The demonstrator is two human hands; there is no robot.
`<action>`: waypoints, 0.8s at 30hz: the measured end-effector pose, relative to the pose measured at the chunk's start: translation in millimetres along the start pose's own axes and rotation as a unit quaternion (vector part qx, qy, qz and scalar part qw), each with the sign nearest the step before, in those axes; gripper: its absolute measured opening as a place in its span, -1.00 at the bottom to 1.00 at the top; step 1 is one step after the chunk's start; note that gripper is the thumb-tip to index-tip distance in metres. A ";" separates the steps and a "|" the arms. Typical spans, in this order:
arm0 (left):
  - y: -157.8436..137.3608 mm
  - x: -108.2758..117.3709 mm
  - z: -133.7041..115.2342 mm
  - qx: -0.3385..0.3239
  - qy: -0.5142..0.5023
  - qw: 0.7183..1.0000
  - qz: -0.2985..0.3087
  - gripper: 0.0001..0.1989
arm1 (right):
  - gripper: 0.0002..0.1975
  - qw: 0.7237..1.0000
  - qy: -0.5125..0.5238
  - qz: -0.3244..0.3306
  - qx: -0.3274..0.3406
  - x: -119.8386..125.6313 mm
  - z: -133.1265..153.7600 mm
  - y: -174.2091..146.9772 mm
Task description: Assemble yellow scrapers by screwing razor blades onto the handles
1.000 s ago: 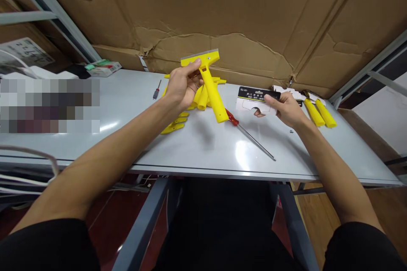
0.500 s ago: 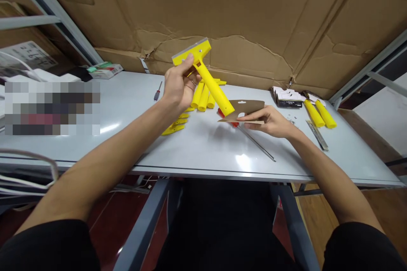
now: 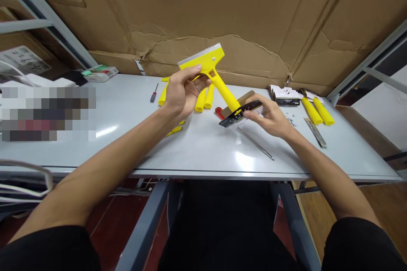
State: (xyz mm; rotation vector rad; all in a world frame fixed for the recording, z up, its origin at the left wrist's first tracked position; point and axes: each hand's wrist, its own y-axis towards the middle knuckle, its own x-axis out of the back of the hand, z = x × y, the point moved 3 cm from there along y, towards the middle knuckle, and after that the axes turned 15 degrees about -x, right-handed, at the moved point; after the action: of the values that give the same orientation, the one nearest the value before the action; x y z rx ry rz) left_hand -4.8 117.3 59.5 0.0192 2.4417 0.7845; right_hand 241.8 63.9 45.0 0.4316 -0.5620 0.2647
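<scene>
My left hand [image 3: 184, 93] grips a yellow scraper [image 3: 206, 60] near its head and holds it above the table, the blade edge up and the handle slanting down to the right. In my right hand [image 3: 269, 114] is a folded cardboard hang card [image 3: 230, 122], with a black printed face turned toward me. The lower end of the scraper's handle meets the card; how far it goes through the card's hole is hidden. Beneath them lies a screwdriver with a red handle [image 3: 218, 112] and a long metal shaft [image 3: 257, 144].
Several yellow handles [image 3: 199, 102] lie behind my left hand, with a small screwdriver [image 3: 154, 94] further left. To the right are loose screws [image 3: 291, 120], a strip of blades [image 3: 316, 132], two carded scrapers [image 3: 313, 111] and a stack of cards [image 3: 284, 95]. Cardboard [image 3: 216, 4] stands behind.
The scraper has shifted slightly right. My right hand has turned the card, so its black printed face shows instead of plain brown, and it now meets the handle's end.
</scene>
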 end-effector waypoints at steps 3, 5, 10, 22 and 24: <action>-1.0 1.0 0.9 0.024 0.030 0.999 0.028 -0.85 | -0.56 1.000 -0.013 -0.014 0.002 8.1 -4.0 2.8; 1.0 4.3 1.5 0.029 0.053 0.998 0.031 -0.82 | -0.51 0.999 -0.009 -0.032 -0.020 13.0 -8.3 4.9; 4.0 8.8 2.4 0.024 0.069 0.997 0.003 -0.77 | -0.43 0.999 -0.004 -0.025 -0.048 13.9 -14.4 8.3; -15.5 -1.2 14.1 0.056 0.053 0.995 0.059 -0.80 | -0.42 0.994 -0.089 -0.050 -0.036 22.8 -7.3 3.0; -21.4 -4.7 19.1 0.059 0.071 0.990 0.105 -0.77 | -0.39 0.995 -0.074 -0.057 -0.034 23.6 -5.3 2.2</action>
State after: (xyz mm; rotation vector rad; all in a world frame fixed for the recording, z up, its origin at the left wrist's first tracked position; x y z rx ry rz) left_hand 12.5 108.8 37.7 0.2788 2.6492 0.7524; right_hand 262.6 71.2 55.0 0.4179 -0.6865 0.1052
